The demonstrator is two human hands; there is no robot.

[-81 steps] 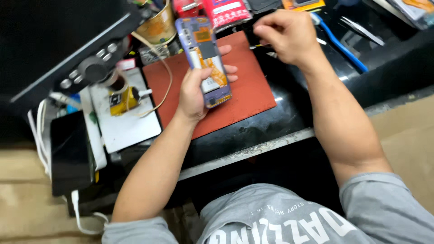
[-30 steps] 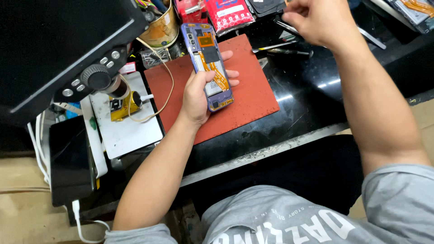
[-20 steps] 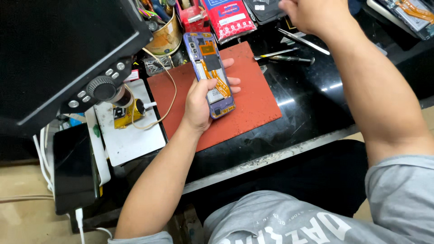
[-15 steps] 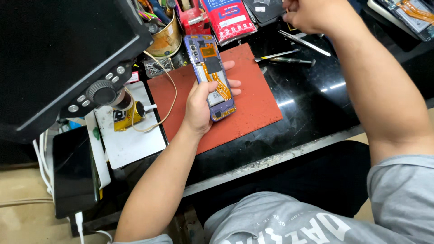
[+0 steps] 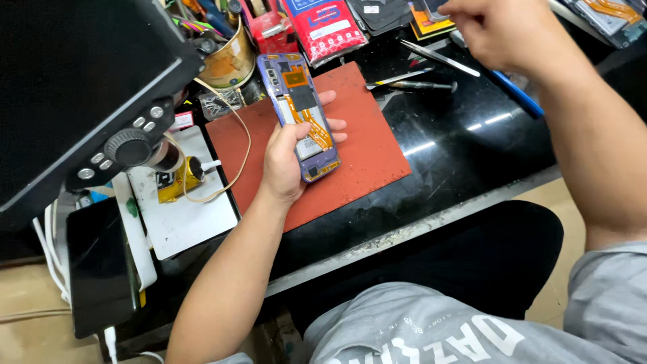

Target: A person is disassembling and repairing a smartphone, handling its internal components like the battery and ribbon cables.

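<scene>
The left hand (image 5: 286, 158) has its fingers wrapped around an opened purple phone (image 5: 298, 114), long axis pointing up-frame; the right hand (image 5: 502, 30), upper right, loosely curled, grip unclear.

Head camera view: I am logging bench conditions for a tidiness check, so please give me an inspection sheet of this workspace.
Surface: glossy black bench with a red work mat on it.
Job's things: opened phone, back cover off, orange flex cables showing, held above the mat.
Clutter: tweezers, blue tool, red packet, tin of tools, dark tablet.
Grippers: left hand grips the phone; right hand is raised over the tools; whether it holds anything is unclear.
Cables: beige wire looping over the mat; white cables at the left edge.
Surroundings: large black monitor with knobs; tan floor.
</scene>
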